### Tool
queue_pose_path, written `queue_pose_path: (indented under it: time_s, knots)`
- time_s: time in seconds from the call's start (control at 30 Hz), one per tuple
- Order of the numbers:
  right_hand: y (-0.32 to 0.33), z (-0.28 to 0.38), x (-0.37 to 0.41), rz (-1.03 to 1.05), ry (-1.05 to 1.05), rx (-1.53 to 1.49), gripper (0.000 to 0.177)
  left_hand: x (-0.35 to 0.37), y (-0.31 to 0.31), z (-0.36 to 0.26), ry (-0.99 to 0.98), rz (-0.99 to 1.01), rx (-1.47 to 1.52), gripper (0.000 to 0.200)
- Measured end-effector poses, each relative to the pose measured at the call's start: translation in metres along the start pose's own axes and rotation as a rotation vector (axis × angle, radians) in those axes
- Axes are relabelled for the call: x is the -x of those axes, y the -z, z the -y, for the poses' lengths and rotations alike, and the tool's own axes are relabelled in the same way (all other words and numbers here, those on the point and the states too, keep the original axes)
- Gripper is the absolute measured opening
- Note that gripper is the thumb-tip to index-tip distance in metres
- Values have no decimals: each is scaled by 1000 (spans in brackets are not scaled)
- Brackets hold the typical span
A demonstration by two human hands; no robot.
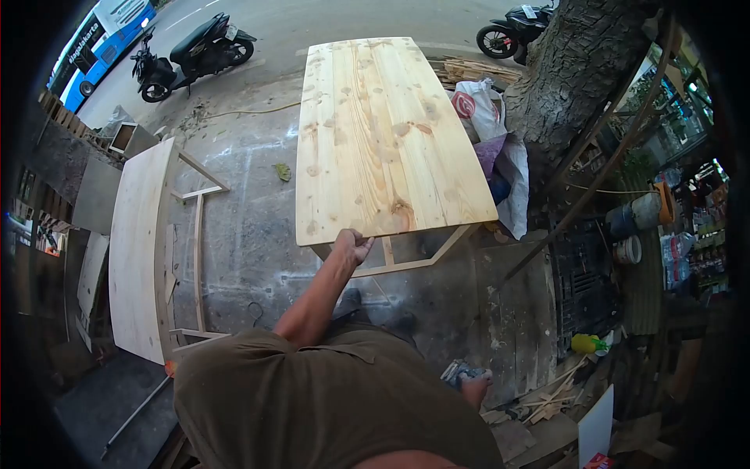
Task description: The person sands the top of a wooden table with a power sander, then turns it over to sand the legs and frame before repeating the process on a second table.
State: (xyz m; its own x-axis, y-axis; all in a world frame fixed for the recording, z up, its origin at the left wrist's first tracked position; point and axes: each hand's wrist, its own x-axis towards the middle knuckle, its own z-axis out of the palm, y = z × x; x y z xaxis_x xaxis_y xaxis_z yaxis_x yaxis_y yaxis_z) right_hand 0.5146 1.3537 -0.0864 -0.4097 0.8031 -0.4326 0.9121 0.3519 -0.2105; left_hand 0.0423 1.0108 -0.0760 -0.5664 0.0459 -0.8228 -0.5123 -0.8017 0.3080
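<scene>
Only the blue bus [94, 39] bears lettering, seemingly ending in "jakarta"; nothing else is legible.

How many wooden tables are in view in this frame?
2. The upright table stands at centre, its near edge gripped by the left hand; the tipped table lies on its side at left. Others may be hidden.

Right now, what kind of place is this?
Probably an open-air carpentry workshop beside a street with a parked motorbike: the left hand grips a bare pine table top, another unfinished table lies on its side, and wood offcuts litter the ground.
</scene>
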Motion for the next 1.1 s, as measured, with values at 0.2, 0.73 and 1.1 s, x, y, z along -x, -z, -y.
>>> queue_pose_path:
  time_s: [0.2,0.73,1.1]
  knots:
    - [84,180,-85,-162,347,-395,83,64,-137,-150,-281,353,-346,48]
    - [594,757,-29,-1736,1452,733,82,18,-404,-393,-1129,387,-897,51]
    - [370,870,-119,-1006,1309,-238,80,-10,-393,-548,-1915,-23,-1226,64]
